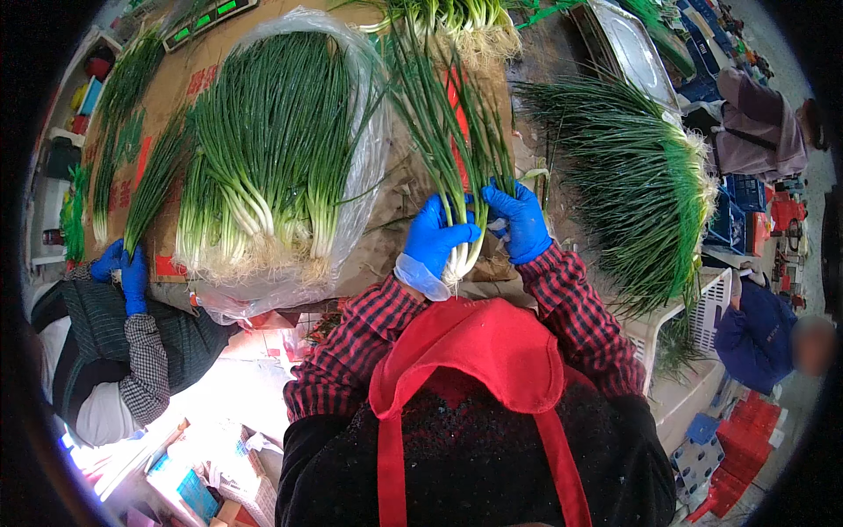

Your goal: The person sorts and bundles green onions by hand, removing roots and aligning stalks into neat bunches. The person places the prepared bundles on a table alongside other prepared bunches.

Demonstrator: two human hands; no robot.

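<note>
Spring onions (454, 165) stand upright before me, white bulbs down and green leaves pointing away. My left hand (435, 237), in a blue glove, grips them around the white stems. At their right side my right hand (520, 217), also blue-gloved, has its fingers closed on green stalks of the bunch. To the left a large pile of spring onions (276, 132) lies on a clear plastic sheet (369, 151), roots towards me. On the right is another big heap (632, 191), partly under green netting, its roots facing right.
A co-worker's gloved hands (125, 273) hold spring onions at the far left. More onions (474, 26) lie at the table's back, near a digital scale (207, 23). A metal tray (632, 53) stands back right, above a white plastic crate (711, 309). Other people are at the right.
</note>
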